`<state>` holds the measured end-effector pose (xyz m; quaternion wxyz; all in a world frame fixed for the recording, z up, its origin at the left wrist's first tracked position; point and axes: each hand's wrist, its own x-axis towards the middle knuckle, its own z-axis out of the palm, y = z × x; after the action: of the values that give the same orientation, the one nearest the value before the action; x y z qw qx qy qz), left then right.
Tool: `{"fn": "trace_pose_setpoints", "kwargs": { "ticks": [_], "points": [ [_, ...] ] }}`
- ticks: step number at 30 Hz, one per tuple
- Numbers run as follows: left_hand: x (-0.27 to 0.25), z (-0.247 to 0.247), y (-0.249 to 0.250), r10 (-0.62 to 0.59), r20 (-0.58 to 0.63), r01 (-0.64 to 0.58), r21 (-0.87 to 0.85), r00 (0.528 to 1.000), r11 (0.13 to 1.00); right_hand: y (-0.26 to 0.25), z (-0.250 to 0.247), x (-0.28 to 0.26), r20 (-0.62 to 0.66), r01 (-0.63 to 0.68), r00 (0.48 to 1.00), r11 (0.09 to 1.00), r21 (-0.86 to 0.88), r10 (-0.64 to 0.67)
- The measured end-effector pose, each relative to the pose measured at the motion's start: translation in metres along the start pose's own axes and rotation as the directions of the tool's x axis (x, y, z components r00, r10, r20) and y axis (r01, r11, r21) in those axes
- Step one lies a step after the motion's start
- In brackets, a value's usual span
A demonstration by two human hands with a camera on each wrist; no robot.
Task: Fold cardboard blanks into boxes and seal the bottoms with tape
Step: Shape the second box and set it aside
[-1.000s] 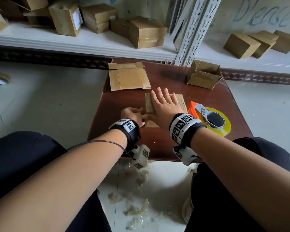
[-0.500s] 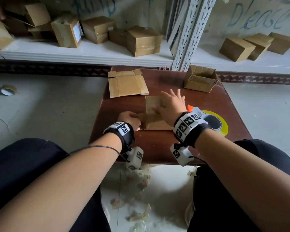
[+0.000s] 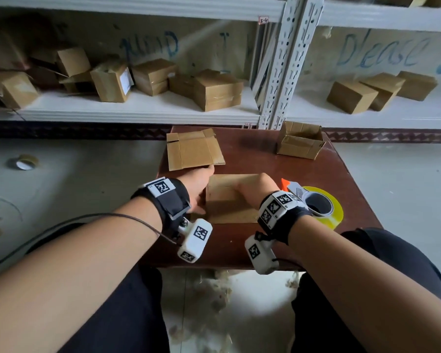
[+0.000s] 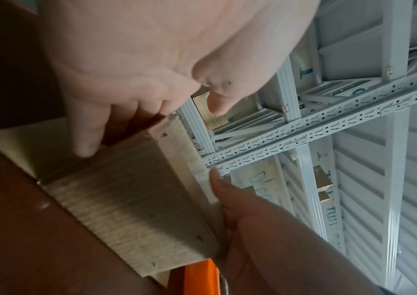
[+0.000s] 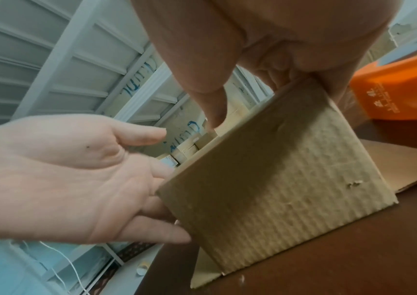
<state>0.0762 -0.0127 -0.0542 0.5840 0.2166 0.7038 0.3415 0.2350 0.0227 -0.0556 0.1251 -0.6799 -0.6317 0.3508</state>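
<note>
The half-formed cardboard box (image 3: 231,197) stands near the table's (image 3: 346,174) front edge. The left hand (image 3: 197,189), fingers straight, presses its left wall; the right hand (image 3: 259,189) curls over the top edge, gripping it. A tape dispenser (image 3: 313,202) sits just right, a flat blank (image 3: 192,149) and an open box (image 3: 299,140) toward the far edge.

Cardboard blank (image 3: 231,197) now box-shaped, upright.
</note>
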Motion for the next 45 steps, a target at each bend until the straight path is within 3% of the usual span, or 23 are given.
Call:
{"fn": "trace_pose_setpoints", "kwargs": {
  "ticks": [4,8,12,15,17,19,21,24,30,33,38,41,45],
  "points": [
    [0.024,0.004,-0.002,-0.011,-0.081,0.015,0.051,0.997,0.999,-0.005,-0.003,0.002,0.047,-0.014,0.999,1.000,0.021,0.013],
    [0.022,0.016,-0.006,0.054,-0.145,-0.030,0.163,0.988,0.986,0.002,0.004,0.007,0.049,-0.097,0.994,0.994,0.057,0.094],
    [0.041,0.012,-0.008,-0.006,-0.104,0.010,0.038,0.995,0.999,0.007,0.002,0.009,0.098,-0.164,0.984,0.969,0.184,0.148],
    [0.011,0.017,0.004,0.017,-0.109,-0.020,-0.022,0.994,1.000,0.009,0.000,0.011,0.038,-0.065,0.998,0.961,0.267,0.057],
    [-0.004,0.020,0.011,0.145,-0.117,-0.143,0.025,0.982,0.989,0.006,-0.006,0.012,-0.045,0.052,0.998,0.945,0.322,-0.040],
    [-0.013,0.017,0.014,0.307,-0.148,-0.285,0.153,0.940,0.946,0.002,-0.013,0.014,-0.133,0.153,0.986,0.881,0.447,-0.104],
    [-0.023,0.012,0.020,0.479,-0.182,-0.416,0.297,0.859,0.860,-0.002,-0.018,0.012,-0.217,0.249,0.964,0.818,0.519,-0.155],
    [-0.022,0.003,0.029,0.610,-0.252,-0.464,0.457,0.751,0.759,-0.004,-0.018,0.009,-0.268,0.359,0.930,0.784,0.507,-0.252],
    [-0.023,0.005,0.029,0.665,-0.260,-0.433,0.586,0.700,0.685,-0.003,-0.019,0.000,-0.372,0.428,0.885,0.801,0.419,-0.279],
    [-0.027,0.002,0.034,0.720,-0.272,-0.390,0.692,0.639,0.607,-0.005,-0.020,-0.001,-0.358,0.400,0.895,0.833,0.381,-0.266],
    [-0.032,-0.015,0.042,0.768,-0.236,-0.414,0.729,0.596,0.546,-0.004,-0.013,0.011,-0.328,0.369,0.907,0.874,0.317,-0.264],
    [-0.043,-0.021,0.039,0.785,-0.250,-0.455,0.699,0.567,0.551,-0.007,-0.015,0.013,-0.352,0.385,0.906,0.808,0.447,-0.237],
    [-0.054,-0.031,0.032,0.788,-0.325,-0.582,0.539,0.523,0.609,-0.010,-0.030,0.003,-0.329,0.255,0.944,0.667,0.700,-0.015]
  ]
}}
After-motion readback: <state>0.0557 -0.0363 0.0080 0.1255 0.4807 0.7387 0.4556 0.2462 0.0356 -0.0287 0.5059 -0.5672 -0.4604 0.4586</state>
